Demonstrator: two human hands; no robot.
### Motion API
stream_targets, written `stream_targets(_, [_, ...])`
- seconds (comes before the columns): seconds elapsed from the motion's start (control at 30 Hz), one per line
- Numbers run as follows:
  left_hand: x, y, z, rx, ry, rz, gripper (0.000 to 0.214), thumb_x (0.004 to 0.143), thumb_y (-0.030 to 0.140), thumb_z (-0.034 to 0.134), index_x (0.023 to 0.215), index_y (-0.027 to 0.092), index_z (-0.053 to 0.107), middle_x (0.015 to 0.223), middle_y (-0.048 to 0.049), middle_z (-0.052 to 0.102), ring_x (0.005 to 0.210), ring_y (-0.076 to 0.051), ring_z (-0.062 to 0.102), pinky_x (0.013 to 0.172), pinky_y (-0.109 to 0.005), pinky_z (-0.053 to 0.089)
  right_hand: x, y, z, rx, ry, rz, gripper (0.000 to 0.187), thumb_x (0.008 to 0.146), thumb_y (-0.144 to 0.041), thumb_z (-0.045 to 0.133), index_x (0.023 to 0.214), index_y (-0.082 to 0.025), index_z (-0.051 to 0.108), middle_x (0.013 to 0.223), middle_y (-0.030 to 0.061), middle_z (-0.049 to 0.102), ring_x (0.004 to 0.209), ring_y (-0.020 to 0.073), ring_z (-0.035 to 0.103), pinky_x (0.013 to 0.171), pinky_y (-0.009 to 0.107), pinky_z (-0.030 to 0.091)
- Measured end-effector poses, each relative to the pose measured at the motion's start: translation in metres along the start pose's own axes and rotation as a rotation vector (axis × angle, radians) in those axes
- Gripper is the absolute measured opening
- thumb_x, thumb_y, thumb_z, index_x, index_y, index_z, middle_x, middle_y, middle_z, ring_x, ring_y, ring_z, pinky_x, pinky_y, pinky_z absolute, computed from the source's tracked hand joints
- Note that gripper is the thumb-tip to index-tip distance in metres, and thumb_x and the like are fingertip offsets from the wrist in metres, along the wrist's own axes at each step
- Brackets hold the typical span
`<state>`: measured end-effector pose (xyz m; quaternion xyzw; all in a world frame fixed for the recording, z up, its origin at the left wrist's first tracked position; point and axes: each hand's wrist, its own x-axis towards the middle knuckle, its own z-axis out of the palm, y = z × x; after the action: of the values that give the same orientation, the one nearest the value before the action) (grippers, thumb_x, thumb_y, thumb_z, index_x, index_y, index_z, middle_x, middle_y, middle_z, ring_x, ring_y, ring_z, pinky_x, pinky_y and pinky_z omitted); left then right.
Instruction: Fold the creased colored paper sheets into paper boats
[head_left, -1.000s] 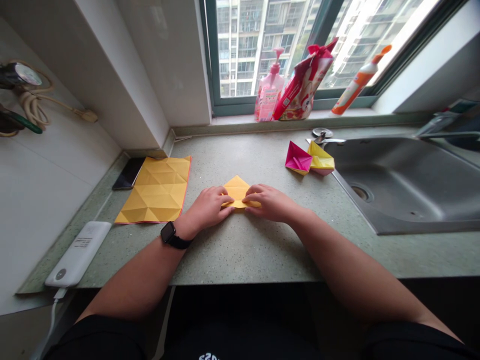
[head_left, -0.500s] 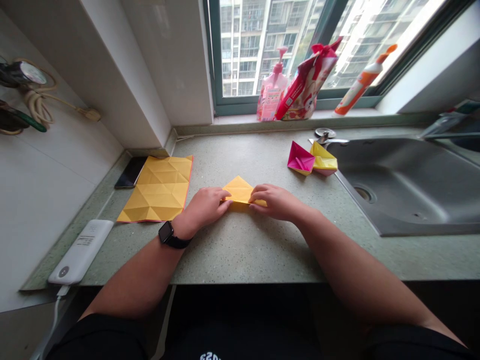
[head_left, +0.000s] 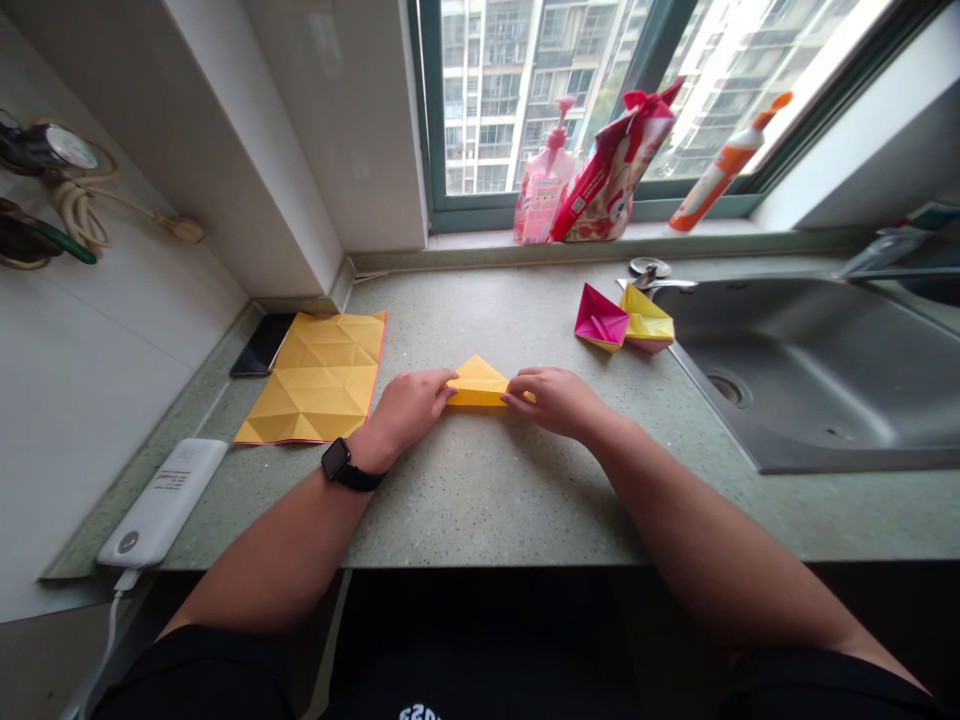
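Observation:
A folded yellow paper triangle (head_left: 478, 385) lies flat on the speckled green countertop (head_left: 480, 500), its point toward the window. My left hand (head_left: 409, 408) has its fingertips at the triangle's left corner. My right hand (head_left: 551, 400) grips the right corner, covering most of that end. Behind and to the left lies a creased yellow paper sheet (head_left: 311, 380) with a red edge, apart from both hands. Two folded paper boats, one pink (head_left: 600, 318) and one yellow (head_left: 646, 322), sit to the right.
A black phone (head_left: 262, 345) and a white power bank (head_left: 161, 503) lie at the left. A steel sink (head_left: 810, 375) and faucet (head_left: 656, 284) are at the right. A pink pump bottle (head_left: 544, 185), a red bag (head_left: 611, 170) and an orange bottle (head_left: 720, 165) stand on the sill.
My hands have moved apart, the left drawing back to the triangle's left corner and the right to its right corner, leaving more of the yellow paper showing.

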<state>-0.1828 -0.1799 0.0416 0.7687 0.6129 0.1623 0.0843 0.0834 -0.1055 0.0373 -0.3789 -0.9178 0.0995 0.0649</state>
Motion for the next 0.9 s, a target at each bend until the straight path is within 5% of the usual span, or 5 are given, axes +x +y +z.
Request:
stream_targets(0.53, [0.008, -0.014, 0.02, 0.044, 0.116, 0.122, 0.044, 0.099, 0.016, 0.07, 0.143, 0.022, 0.071, 0.137, -0.0114, 0.074, 0.124, -0.031, 0.067, 0.112, -0.049, 0.054, 0.008, -0.007, 0.016, 0.012, 0.111, 0.157, 0.023, 0.102, -0.027, 0.068, 0.122, -0.028, 0.08, 0.124, 0.0069, 0.079, 0.1, 0.0241, 0.074, 0.08, 0.032, 0.05])
stream_targets(0.77, [0.008, -0.01, 0.023, 0.021, 0.068, 0.322, 0.025, 0.102, 0.013, 0.065, 0.109, 0.027, 0.085, 0.126, -0.0072, 0.078, 0.117, -0.027, 0.068, 0.107, -0.046, 0.054, 0.009, -0.004, 0.023, 0.016, 0.148, 0.129, 0.026, 0.103, -0.026, 0.068, 0.125, -0.026, 0.081, 0.126, 0.0102, 0.078, 0.11, 0.0271, 0.072, 0.094, 0.038, 0.054])
stream_targets(0.9, [0.007, -0.006, 0.021, -0.02, -0.01, 0.356, 0.032, 0.104, 0.009, 0.061, 0.11, 0.027, 0.086, 0.118, -0.0051, 0.081, 0.105, -0.023, 0.072, 0.101, -0.041, 0.056, 0.013, -0.004, 0.027, 0.035, 0.171, 0.102, 0.026, 0.1, -0.031, 0.074, 0.125, -0.026, 0.082, 0.126, 0.0119, 0.076, 0.11, 0.0289, 0.07, 0.097, 0.042, 0.054])
